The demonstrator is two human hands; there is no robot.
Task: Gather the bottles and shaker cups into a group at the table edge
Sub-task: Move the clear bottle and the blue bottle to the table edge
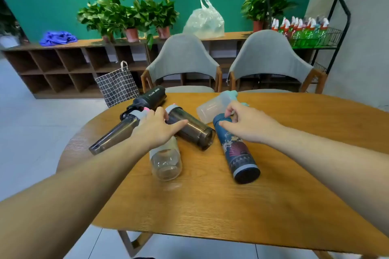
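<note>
Several drink containers lie on their sides on the wooden table (273, 206). At the far left edge is a black sport bottle (150, 95), with a slim smoky bottle (113, 134) in front of it. A clear bottle (165, 160) lies under my left hand (156, 127), whose thumb and index finger spread over the neck of a dark smoky shaker cup (193, 131). My right hand (246, 124) pinches the cap end of a blue patterned thermos (236, 151). A frosted shaker cup with a mint lid (212, 108) lies just behind it.
Two grey chairs (183, 57) (267, 54) stand at the table's far side. A checked fabric basket (117, 86) sits on the floor to the left. Behind are low wooden shelves (63, 69) with potted plants and a wire rack (315, 35) of green bottles.
</note>
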